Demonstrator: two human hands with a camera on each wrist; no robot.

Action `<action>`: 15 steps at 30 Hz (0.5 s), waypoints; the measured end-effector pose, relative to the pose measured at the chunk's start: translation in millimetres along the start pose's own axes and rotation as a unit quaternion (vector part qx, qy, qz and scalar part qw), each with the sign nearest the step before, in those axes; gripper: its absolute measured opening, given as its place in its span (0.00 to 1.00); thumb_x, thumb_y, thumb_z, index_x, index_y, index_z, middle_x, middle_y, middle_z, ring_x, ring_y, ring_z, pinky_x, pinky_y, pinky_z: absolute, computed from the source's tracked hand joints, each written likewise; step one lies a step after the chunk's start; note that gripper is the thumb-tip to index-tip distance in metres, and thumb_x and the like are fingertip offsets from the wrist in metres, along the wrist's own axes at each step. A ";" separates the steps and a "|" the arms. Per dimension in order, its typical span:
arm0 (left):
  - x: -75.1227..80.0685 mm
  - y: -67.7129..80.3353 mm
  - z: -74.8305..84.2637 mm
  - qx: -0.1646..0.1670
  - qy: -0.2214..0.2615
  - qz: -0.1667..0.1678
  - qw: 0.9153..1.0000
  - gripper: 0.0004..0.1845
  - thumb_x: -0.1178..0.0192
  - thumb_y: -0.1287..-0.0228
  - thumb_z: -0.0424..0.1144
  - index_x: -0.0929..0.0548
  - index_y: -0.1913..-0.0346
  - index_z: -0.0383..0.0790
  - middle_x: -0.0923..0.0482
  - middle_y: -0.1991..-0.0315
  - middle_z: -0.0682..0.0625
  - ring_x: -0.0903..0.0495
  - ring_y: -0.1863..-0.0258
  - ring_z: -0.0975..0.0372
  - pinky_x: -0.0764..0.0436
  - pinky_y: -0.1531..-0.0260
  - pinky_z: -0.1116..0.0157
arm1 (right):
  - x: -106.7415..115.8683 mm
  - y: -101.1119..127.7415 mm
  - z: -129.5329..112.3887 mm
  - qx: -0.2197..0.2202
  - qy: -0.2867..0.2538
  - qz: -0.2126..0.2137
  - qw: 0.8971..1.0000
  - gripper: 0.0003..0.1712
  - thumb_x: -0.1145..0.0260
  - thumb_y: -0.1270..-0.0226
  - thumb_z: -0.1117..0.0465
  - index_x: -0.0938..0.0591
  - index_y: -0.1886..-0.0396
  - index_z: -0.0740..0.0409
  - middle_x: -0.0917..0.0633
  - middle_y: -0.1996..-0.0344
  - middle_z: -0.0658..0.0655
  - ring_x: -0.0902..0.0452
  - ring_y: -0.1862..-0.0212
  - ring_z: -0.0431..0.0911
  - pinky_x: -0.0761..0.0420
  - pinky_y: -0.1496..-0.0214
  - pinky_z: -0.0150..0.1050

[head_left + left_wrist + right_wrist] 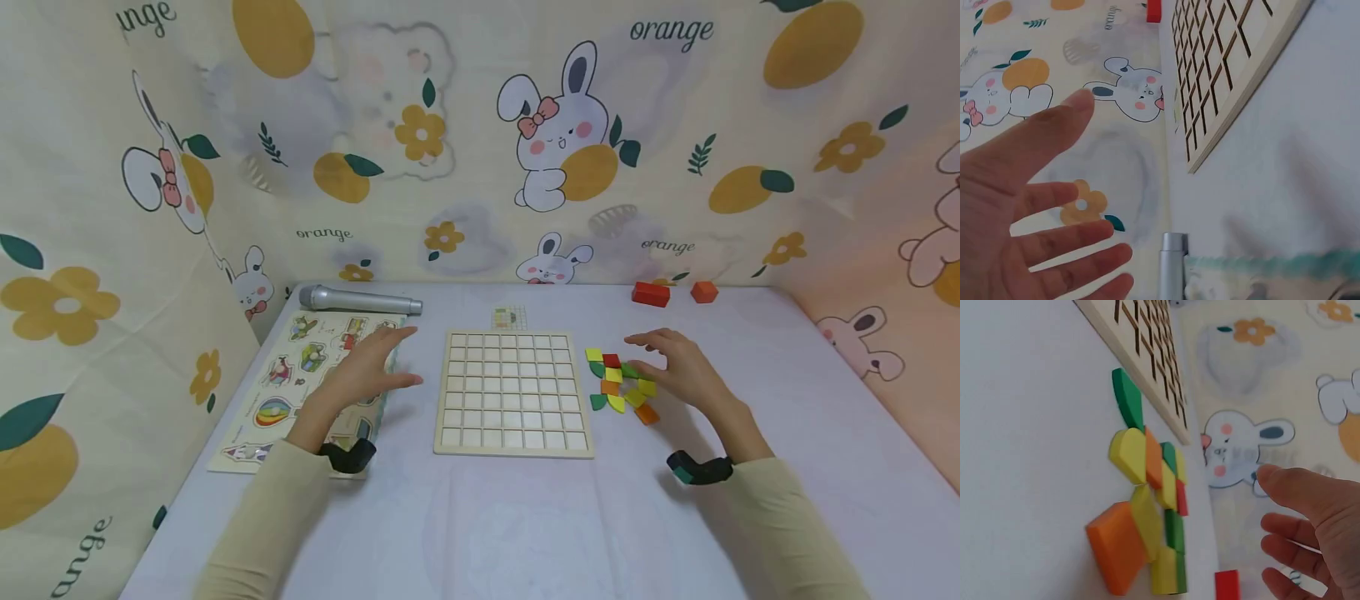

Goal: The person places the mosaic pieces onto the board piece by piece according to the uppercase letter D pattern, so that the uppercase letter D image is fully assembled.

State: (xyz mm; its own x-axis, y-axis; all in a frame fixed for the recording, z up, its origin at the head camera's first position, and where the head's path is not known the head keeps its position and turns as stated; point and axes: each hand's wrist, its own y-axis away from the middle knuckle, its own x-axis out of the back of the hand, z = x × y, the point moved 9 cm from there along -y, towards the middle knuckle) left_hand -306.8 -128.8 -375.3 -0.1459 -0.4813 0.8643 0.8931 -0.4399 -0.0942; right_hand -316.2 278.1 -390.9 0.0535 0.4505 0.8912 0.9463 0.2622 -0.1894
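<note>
A pale wooden grid board [513, 392] with empty square cells lies at the table's middle; the left wrist view catches its corner [1222, 81]. To its right sits a cluster of coloured pieces [621, 386] in yellow, green, red and orange, seen close in the right wrist view [1147, 506]. My right hand [675, 367] hovers just above and right of that cluster with fingers spread, holding nothing. My left hand [371, 367] floats open over the picture puzzle board [300, 383], left of the grid, fingers [1054, 206] straight and empty.
A silver microphone [358, 299] lies behind the picture puzzle board. Two red-orange blocks [650, 293] [703, 292] sit at the back right. A small printed card [507, 317] rests behind the grid. Patterned fabric walls [480, 142] enclose the table on three sides.
</note>
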 end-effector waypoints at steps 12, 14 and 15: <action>-43.1 -10.4 -5.7 -0.004 0.088 -0.026 0.996 0.45 0.27 0.54 0.44 0.36 0.33 0.39 0.35 0.36 0.42 0.31 0.41 0.48 0.28 0.43 0.52 | -20.6 0.1 23.4 -0.023 -0.067 -0.013 0.997 0.24 0.34 0.39 0.63 0.24 0.43 0.59 0.22 0.47 0.62 0.34 0.44 0.57 0.30 0.44 0.64; -49.5 -11.6 -7.4 -0.004 0.094 -0.028 0.995 0.45 0.26 0.55 0.44 0.36 0.33 0.38 0.35 0.36 0.41 0.31 0.41 0.48 0.29 0.43 0.52 | -22.5 0.2 24.7 -0.017 -0.068 -0.012 0.997 0.24 0.34 0.40 0.63 0.24 0.43 0.60 0.23 0.47 0.62 0.34 0.43 0.58 0.32 0.44 0.65; -52.1 -12.3 -7.9 -0.005 0.096 -0.028 0.995 0.45 0.26 0.55 0.43 0.36 0.33 0.38 0.35 0.36 0.40 0.31 0.41 0.48 0.30 0.42 0.51 | -23.1 0.2 24.9 -0.014 -0.068 -0.010 0.998 0.24 0.34 0.40 0.64 0.24 0.43 0.60 0.23 0.47 0.62 0.34 0.43 0.58 0.33 0.43 0.65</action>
State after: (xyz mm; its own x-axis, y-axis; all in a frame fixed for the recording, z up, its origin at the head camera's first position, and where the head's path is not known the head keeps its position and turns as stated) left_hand -313.6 -104.3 -423.1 -0.2753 -0.5909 0.7583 0.8770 -0.4775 -0.0537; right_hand -325.1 289.0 -421.8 -0.0081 0.5576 0.8301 0.9552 0.2500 -0.1586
